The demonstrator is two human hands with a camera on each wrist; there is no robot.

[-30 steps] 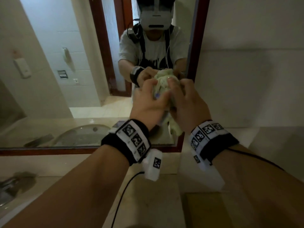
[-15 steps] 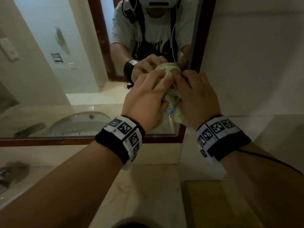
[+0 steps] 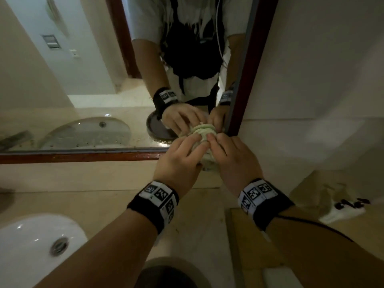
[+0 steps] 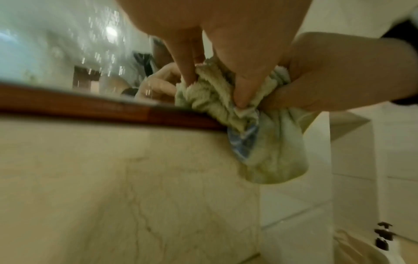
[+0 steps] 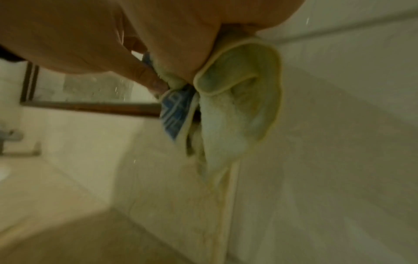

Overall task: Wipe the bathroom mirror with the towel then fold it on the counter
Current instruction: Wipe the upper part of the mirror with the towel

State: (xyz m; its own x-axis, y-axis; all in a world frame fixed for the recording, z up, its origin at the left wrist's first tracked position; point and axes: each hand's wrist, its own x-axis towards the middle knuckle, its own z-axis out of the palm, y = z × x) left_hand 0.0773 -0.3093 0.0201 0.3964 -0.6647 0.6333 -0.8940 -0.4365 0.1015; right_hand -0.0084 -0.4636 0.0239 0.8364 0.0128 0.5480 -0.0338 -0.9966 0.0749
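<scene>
I see both hands together at the mirror's (image 3: 87,84) lower corner, about 1 o'clock from the centre of the head view. The left hand (image 3: 178,161) and the right hand (image 3: 234,159) sit side by side, fingertips nearly touching, and both clamp the towel (image 3: 204,135) between them. The towel is bunched into a wad, pale green with a blue-printed patch, and it is pressed against the glass right at the wooden frame (image 3: 83,157). In the left wrist view the fingers (image 4: 246,85) curl into the folds and a loose end of the towel (image 4: 271,151) hangs below the frame, over the tiled wall. In the right wrist view the fingers (image 5: 149,78) pinch the cloth, and a hemmed fold (image 5: 237,89) loops out at 3 o'clock from them.

The counter (image 3: 116,206) lies below the hands. The sink (image 3: 37,242) sits at 8 o'clock, with its drain visible. A white object with dark parts (image 3: 345,208) sits at 4 o'clock on the counter; I cannot tell what it is. Both wrists carry black bands with printed markers.
</scene>
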